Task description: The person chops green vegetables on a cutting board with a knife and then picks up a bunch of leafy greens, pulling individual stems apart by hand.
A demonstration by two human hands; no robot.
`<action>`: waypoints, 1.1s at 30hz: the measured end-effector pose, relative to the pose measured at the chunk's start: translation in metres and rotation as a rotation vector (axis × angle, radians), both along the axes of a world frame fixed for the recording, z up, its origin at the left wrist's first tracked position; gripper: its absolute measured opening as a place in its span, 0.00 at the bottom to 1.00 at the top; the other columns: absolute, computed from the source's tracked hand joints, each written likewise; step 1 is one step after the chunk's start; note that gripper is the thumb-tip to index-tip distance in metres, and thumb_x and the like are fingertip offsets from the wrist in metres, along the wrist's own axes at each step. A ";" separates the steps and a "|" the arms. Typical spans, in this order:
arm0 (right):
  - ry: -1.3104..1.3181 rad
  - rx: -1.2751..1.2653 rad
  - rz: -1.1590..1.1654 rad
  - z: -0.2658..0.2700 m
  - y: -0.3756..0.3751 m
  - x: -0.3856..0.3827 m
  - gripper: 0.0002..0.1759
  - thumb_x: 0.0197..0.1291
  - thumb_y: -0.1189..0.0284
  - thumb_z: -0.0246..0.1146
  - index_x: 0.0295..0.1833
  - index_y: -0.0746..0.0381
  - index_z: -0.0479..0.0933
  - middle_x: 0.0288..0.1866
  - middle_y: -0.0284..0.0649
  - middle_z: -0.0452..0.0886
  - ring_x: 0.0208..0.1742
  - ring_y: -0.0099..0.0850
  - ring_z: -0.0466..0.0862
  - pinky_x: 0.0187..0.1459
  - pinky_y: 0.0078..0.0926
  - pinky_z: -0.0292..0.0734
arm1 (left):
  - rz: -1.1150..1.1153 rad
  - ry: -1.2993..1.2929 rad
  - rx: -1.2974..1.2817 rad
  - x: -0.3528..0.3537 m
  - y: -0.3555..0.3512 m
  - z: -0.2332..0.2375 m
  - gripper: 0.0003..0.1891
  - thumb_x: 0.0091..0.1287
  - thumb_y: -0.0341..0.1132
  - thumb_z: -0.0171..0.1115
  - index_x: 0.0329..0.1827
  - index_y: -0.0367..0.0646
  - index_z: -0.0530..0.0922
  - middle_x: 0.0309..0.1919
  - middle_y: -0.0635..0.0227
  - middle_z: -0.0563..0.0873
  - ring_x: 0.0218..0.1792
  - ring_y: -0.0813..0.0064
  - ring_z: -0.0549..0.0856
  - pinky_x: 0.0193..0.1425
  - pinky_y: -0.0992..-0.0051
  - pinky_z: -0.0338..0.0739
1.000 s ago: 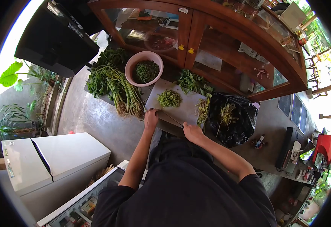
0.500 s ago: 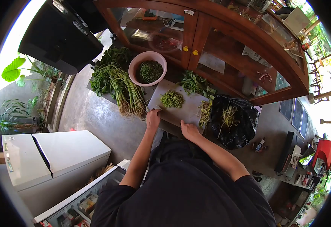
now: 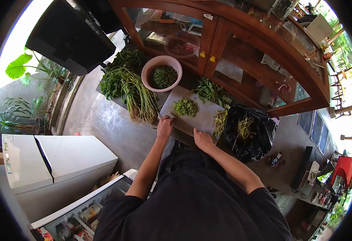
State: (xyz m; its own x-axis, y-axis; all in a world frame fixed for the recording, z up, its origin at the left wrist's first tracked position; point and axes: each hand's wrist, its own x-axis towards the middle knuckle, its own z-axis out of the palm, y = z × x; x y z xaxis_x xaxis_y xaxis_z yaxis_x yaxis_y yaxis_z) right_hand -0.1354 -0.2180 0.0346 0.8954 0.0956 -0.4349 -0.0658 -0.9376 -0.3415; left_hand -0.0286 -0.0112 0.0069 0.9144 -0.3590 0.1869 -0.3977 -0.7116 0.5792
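Observation:
A pale cutting board [image 3: 202,118] lies before me with a small pile of chopped green stems [image 3: 185,107] on it. At its near left corner, the fingers of my left hand [image 3: 165,127] are closed on the edge, and a small whitish flat piece shows at the fingertips; I cannot tell what that piece is. My right hand [image 3: 203,138] grips the near edge further right, fingers bent around it. Yellowish trimmings [image 3: 220,121] lie at the board's right end. Leafy greens [image 3: 212,92] rest along its far side.
Left of the board lies a large bunch of rooted greens [image 3: 134,94]. A pink bowl [image 3: 145,78] of chopped leaves stands behind. To the right is a black plastic bag [image 3: 260,138] with plant scraps [image 3: 245,127]. A glass-fronted wooden cabinet [image 3: 210,44] borders the far side.
The whole view has shifted slightly, so the board, bowl and greens appear a little further right. Both hands stay at the board's near edge, and the chopped pile looks the same.

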 end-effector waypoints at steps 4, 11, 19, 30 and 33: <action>-0.034 -0.015 0.007 -0.005 -0.016 -0.010 0.19 0.68 0.69 0.48 0.60 0.66 0.65 0.38 0.54 0.84 0.40 0.52 0.85 0.41 0.49 0.81 | 0.009 -0.005 -0.037 0.000 0.000 -0.008 0.09 0.57 0.26 0.61 0.39 0.39 0.85 0.37 0.57 0.84 0.41 0.51 0.83 0.49 0.61 0.78; -0.018 0.037 -0.029 0.012 -0.028 -0.012 0.19 0.70 0.64 0.48 0.57 0.68 0.64 0.36 0.54 0.83 0.39 0.52 0.85 0.40 0.50 0.81 | 0.034 0.093 -0.038 0.005 -0.011 -0.004 0.10 0.57 0.26 0.58 0.39 0.41 0.85 0.37 0.55 0.84 0.43 0.51 0.83 0.49 0.59 0.78; -0.001 0.067 0.026 0.038 -0.022 -0.010 0.18 0.68 0.67 0.49 0.54 0.71 0.65 0.35 0.56 0.83 0.36 0.53 0.85 0.36 0.49 0.81 | 0.003 0.091 -0.076 0.013 -0.007 -0.009 0.10 0.56 0.25 0.58 0.38 0.39 0.85 0.38 0.53 0.84 0.42 0.51 0.84 0.49 0.60 0.78; 0.237 0.084 -0.045 0.046 -0.006 -0.003 0.19 0.67 0.72 0.45 0.59 0.69 0.64 0.48 0.59 0.82 0.51 0.56 0.82 0.53 0.55 0.75 | -0.188 0.275 0.007 0.042 0.004 0.006 0.11 0.52 0.25 0.62 0.38 0.40 0.87 0.35 0.53 0.87 0.41 0.54 0.86 0.50 0.63 0.79; 0.270 0.131 -0.109 0.028 0.000 0.001 0.21 0.67 0.70 0.43 0.63 0.67 0.62 0.52 0.60 0.80 0.54 0.56 0.80 0.55 0.55 0.74 | -0.192 0.285 0.047 0.046 0.002 0.014 0.08 0.52 0.27 0.65 0.35 0.40 0.87 0.32 0.52 0.87 0.38 0.54 0.86 0.47 0.63 0.80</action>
